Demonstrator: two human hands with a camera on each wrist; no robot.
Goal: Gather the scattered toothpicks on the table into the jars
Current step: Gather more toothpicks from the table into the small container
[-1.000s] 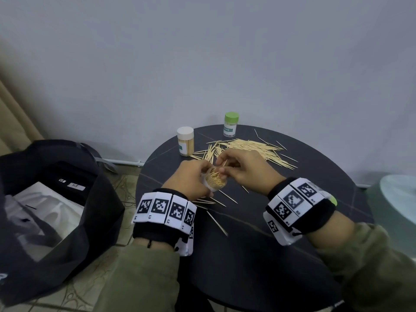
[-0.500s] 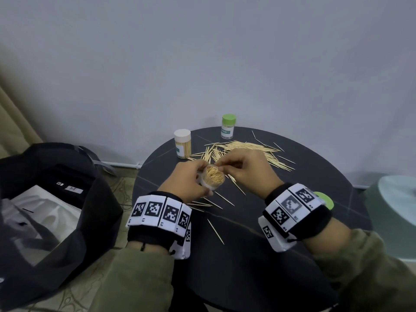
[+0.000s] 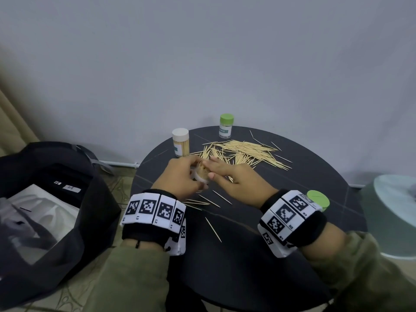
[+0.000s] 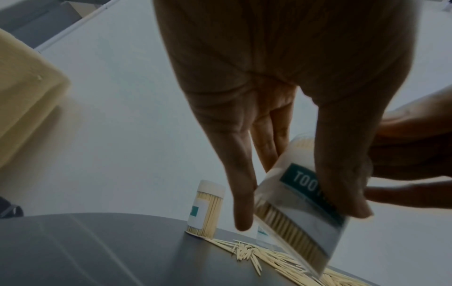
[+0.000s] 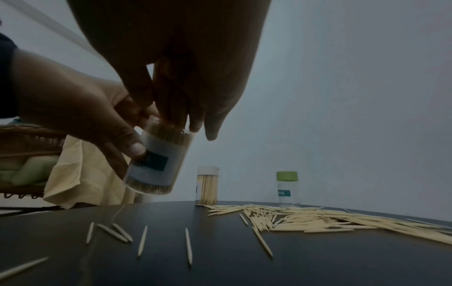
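While my left hand (image 3: 180, 176) grips the tilted, nearly full jar (image 5: 159, 154) around its label and my right hand (image 3: 234, 179) presses straightened fingers onto its mouth, I judge the toothpicks (image 3: 245, 152) beyond my knuckles light, stiff, best pinched midshaft in small bunches.

The open jar (image 5: 156, 154) sits between the left hand's fingers (image 4: 240, 193); toothpicks (image 5: 318, 220) lie beyond the fingertips, capped jars (image 5: 207, 185) behind them.

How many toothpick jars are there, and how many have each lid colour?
Clear plastic jar with white lid: 1
Clear plastic jar with green lid: 1
Open clear plastic jar, no lid, held by the left hand: 1
Total: 3
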